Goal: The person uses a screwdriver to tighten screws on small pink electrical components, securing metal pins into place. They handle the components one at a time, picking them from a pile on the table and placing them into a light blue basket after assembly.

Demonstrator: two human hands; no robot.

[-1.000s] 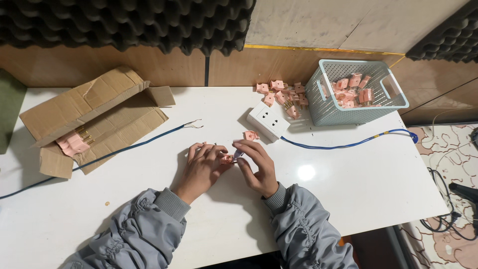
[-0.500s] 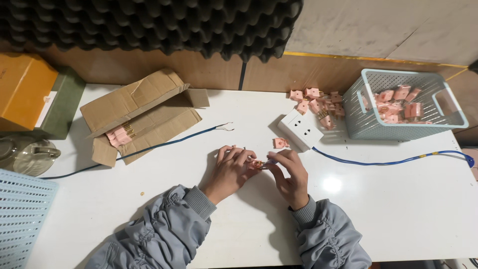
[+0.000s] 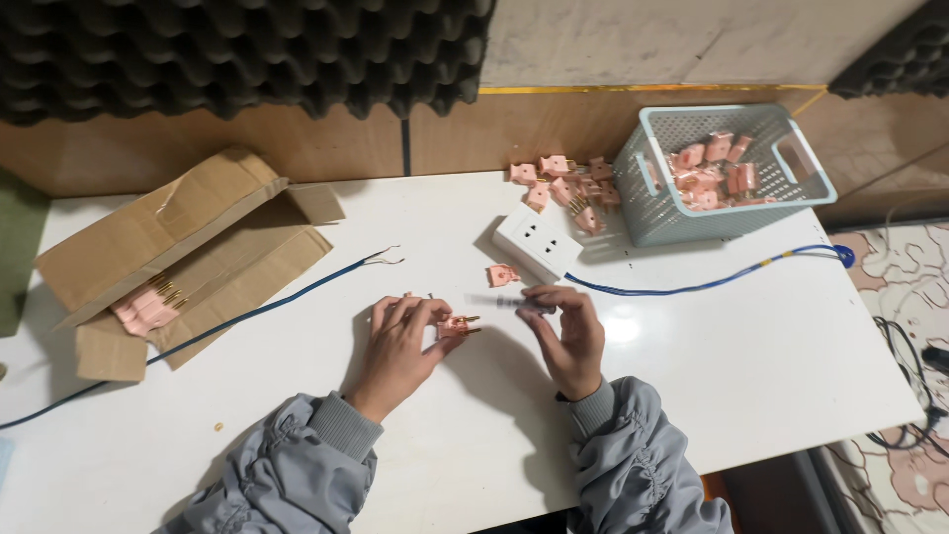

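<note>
- Two bare hands in grey padded sleeves work over the middle of a white bench [image 3: 692,376], seen from above.
- The left hand [image 3: 400,346] has its grip closed on a small pink plug part [image 3: 455,323], whose brass prongs point right toward the other hand.
- The right hand [image 3: 571,331] pinches a thin, blurred tool [image 3: 514,303] between thumb and fingertips, the grip clamped on it; what kind of tool it is cannot be made out.
- The pink plug part sits between the two hands, just above the bench top.
- A single loose pink piece [image 3: 502,274] lies just beyond the hands, beside a white wall socket [image 3: 537,240].
- A blue wire [image 3: 712,282] runs from near the socket to the right edge of the bench.
- A second blue wire [image 3: 257,311] crosses the left half, its bare end near the middle.
- An open cardboard box [image 3: 178,247] at the left holds more pink parts.
- A pale blue basket [image 3: 727,213] at the far right holds pink parts; a loose pile [image 3: 563,180] lies beside it.
</note>
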